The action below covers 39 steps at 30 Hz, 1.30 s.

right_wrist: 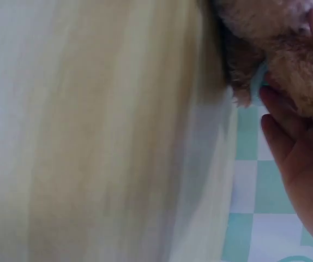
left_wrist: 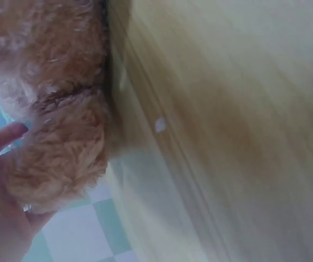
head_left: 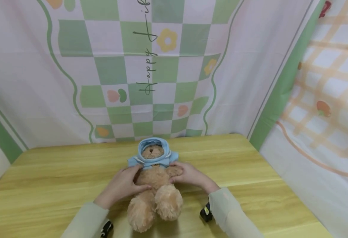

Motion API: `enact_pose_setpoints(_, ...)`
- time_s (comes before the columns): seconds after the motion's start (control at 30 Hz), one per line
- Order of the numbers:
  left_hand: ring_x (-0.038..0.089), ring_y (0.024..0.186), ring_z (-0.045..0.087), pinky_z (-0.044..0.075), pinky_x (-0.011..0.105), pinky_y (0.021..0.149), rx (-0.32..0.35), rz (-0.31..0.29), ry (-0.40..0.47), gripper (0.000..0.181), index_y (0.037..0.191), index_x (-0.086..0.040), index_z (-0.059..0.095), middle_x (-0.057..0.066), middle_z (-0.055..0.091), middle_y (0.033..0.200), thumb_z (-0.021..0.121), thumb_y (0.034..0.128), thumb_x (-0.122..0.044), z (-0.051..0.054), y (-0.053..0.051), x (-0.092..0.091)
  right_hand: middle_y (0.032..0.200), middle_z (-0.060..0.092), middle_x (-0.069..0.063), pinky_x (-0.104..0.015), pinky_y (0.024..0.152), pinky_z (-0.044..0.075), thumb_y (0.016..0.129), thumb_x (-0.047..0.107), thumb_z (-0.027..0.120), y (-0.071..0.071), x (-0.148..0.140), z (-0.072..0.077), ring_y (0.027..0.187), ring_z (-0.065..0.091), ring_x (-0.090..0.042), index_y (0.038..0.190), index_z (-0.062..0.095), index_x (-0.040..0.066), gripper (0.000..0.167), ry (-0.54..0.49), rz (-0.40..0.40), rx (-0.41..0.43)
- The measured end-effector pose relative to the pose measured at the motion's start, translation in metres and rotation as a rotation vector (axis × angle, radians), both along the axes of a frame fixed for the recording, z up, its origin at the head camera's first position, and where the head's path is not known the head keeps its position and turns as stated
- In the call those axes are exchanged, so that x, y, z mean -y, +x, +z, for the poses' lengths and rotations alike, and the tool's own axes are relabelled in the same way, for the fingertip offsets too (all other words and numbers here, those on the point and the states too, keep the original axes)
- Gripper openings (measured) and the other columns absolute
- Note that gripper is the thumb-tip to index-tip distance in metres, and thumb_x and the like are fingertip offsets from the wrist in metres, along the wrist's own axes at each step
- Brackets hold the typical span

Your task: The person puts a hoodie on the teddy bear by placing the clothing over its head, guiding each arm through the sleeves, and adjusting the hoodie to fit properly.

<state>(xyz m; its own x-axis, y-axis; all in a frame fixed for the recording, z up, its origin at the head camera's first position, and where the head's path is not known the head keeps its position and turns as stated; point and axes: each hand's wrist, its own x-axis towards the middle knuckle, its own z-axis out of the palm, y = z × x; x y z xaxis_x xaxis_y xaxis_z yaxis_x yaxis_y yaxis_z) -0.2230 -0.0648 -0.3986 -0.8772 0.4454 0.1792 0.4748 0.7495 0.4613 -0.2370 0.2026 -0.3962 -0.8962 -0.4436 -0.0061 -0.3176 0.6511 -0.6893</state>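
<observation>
Gently, by the look of it, both hands grip the teddy bear: the left hand clasps one side, thumb across the belly, while the right hand has fingers and thumb either side of a furry arm. Holding it from both flanks probably keeps the soft body steady and square. The teddy bear is on the tabletop, feet toward the person, head toward the far edge; whether its back rests flat I can't tell. A blue hooded top frames its head and sits high on the chest, leaving the belly bare; the held arm shows below the sleeve, seemingly outside it. Black objects show beside both pale sleeves, perhaps parts of the wrist cameras. Beyond hangs a green-and-white checked cloth, probably screening the background.
</observation>
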Motion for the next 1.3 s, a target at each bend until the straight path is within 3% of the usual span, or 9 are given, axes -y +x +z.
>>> enact_pose_setpoints(0.13, 0.035, 0.119, 0.057, 0.047, 0.05, 0.099, 0.035, -0.003, 0.005, 0.087, 0.134, -0.005, 0.051, 0.015, 0.057, 0.133, 0.07, 0.0726, -0.065, 0.004, 0.001, 0.001, 0.136, 0.053, -0.02, -0.055, 0.104, 0.042, 0.08, 0.033, 0.076, 0.001, -0.001, 0.003, 0.127, 0.049, -0.04, 0.134, 0.052, 0.005, 0.065, -0.028, -0.028, 0.018)
enact_pose_setpoints(0.37, 0.036, 0.128, 0.05, 0.045, 0.051, 0.102, 0.118, -0.011, 0.051, 0.091, 0.141, -0.006, 0.043, 0.017, 0.045, 0.144, 0.069, 0.0752, -0.063, 0.006, 0.002, -0.006, 0.134, 0.053, -0.023, -0.053, 0.101, 0.044, 0.09, 0.025, 0.065, 0.001, -0.002, 0.003, 0.127, 0.048, -0.041, 0.131, 0.052, 0.0, 0.049, -0.104, -0.066, 0.09)
enact_pose_setpoints(0.47, 0.038, 0.133, 0.044, 0.042, 0.052, 0.104, 0.136, -0.019, 0.078, 0.093, 0.144, -0.005, 0.038, 0.018, 0.038, 0.149, 0.07, 0.0765, -0.06, 0.006, 0.0, -0.009, 0.136, 0.05, -0.026, -0.053, 0.101, 0.044, 0.09, 0.019, 0.061, 0.0, 0.0, 0.004, 0.128, 0.046, -0.043, 0.132, 0.051, -0.003, 0.048, -0.1, -0.072, 0.069)
enact_pose_setpoints(0.57, 0.041, 0.136, 0.039, 0.039, 0.055, 0.107, 0.099, -0.033, 0.066, 0.095, 0.146, -0.002, 0.034, 0.022, 0.033, 0.152, 0.071, 0.0774, -0.057, 0.006, -0.003, -0.009, 0.137, 0.049, -0.027, -0.055, 0.104, 0.041, 0.089, 0.013, 0.06, -0.001, 0.004, 0.003, 0.13, 0.044, -0.044, 0.132, 0.05, -0.006, 0.049, -0.086, -0.076, 0.008)
enact_pose_setpoints(0.7, 0.039, 0.126, 0.048, 0.043, 0.051, 0.103, 0.046, -0.041, 0.083, 0.092, 0.14, 0.003, 0.039, 0.023, 0.044, 0.141, 0.076, 0.0754, -0.051, 0.006, -0.007, -0.008, 0.132, 0.053, -0.024, -0.053, 0.105, 0.04, 0.087, 0.011, 0.06, -0.002, 0.01, 0.001, 0.128, 0.047, -0.04, 0.128, 0.051, -0.006, 0.045, -0.127, -0.107, -0.02)
enact_pose_setpoints(0.83, 0.024, 0.103, 0.057, 0.051, 0.041, 0.088, 0.04, -0.022, 0.095, 0.081, 0.125, -0.001, 0.046, 0.013, 0.053, 0.116, 0.081, 0.0702, -0.05, 0.008, -0.01, -0.005, 0.121, 0.056, -0.02, -0.049, 0.098, 0.044, 0.085, 0.013, 0.063, -0.002, 0.015, 0.0, 0.118, 0.052, -0.035, 0.117, 0.052, -0.002, 0.037, -0.149, -0.185, -0.018)
enact_pose_setpoints(0.93, 0.027, 0.106, 0.058, 0.051, 0.042, 0.091, 0.048, -0.015, 0.055, 0.088, 0.128, 0.002, 0.046, 0.015, 0.051, 0.121, 0.079, 0.0695, -0.055, 0.008, -0.012, -0.002, 0.128, 0.054, -0.022, -0.05, 0.1, 0.044, 0.085, 0.017, 0.064, -0.004, 0.015, -0.002, 0.121, 0.052, -0.036, 0.122, 0.054, -0.004, 0.044, -0.101, -0.214, -0.028)
enact_pose_setpoints(1.13, 0.041, 0.129, 0.046, 0.043, 0.052, 0.104, 0.084, -0.018, -0.027, 0.104, 0.142, 0.004, 0.038, 0.023, 0.04, 0.145, 0.071, 0.0715, -0.066, 0.005, -0.017, 0.003, 0.147, 0.04, -0.023, -0.055, 0.11, 0.035, 0.086, 0.023, 0.061, -0.008, 0.009, -0.006, 0.135, 0.039, -0.041, 0.142, 0.041, -0.002, 0.064, -0.028, -0.107, -0.039)
enact_pose_setpoints(1.3, 0.035, 0.12, 0.054, 0.048, 0.048, 0.099, 0.087, -0.031, -0.023, 0.092, 0.133, -0.002, 0.049, 0.016, 0.048, 0.137, 0.07, 0.0709, -0.067, 0.001, -0.017, 0.006, 0.151, 0.032, -0.025, -0.058, 0.112, 0.029, 0.077, 0.014, 0.064, -0.011, 0.002, -0.007, 0.139, 0.032, -0.042, 0.145, 0.033, -0.001, 0.076, -0.093, -0.013, 0.019)
